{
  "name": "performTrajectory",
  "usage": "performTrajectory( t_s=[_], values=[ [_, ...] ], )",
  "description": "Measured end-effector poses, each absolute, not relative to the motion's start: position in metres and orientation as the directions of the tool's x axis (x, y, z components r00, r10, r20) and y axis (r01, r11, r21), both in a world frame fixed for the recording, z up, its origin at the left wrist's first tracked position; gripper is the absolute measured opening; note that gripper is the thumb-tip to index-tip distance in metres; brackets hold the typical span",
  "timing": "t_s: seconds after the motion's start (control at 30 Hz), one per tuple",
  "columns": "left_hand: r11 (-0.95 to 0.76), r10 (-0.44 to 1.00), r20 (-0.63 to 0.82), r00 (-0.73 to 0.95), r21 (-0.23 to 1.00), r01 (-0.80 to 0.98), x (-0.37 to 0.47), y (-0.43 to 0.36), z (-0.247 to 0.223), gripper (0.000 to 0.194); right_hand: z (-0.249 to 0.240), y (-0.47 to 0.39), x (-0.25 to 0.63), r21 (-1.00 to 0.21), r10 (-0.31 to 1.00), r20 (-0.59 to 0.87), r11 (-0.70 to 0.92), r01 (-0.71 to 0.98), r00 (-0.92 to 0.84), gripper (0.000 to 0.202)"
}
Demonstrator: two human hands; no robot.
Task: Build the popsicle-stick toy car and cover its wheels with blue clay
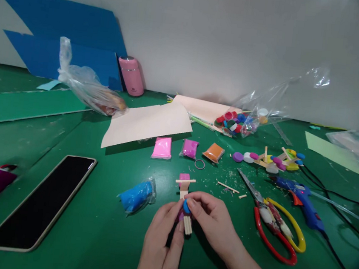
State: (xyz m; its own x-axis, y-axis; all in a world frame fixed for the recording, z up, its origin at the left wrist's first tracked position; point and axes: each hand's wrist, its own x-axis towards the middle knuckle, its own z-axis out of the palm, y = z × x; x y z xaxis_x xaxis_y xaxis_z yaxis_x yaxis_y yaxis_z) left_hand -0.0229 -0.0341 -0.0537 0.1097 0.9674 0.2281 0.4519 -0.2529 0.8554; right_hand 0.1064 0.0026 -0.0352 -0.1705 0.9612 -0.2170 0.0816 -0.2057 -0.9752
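Both my hands are together, left hand [165,238] and right hand [213,223] pinching the stick craft [184,191] between them, its long axis pointing away from me, right fingertips on its blue disc [186,206].

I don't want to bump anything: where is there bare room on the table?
Between the phone, blue packet and left hand, the green table is bare. It's crowded on the right around the scissors and glue gun, with scraps beside the blades.
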Motion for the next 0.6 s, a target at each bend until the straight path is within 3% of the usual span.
performTrajectory(
  t_s=[0.6],
  values=[
    [-0.255, 0.966, 0.235, 0.106, 0.814, 0.522, -0.0217, -0.0377, -0.0592, 0.037, -0.0381, 0.0009, 0.1035, -0.978, 0.969, -0.197, -0.185, 0.094, -0.149, 0.025]
  ],
)
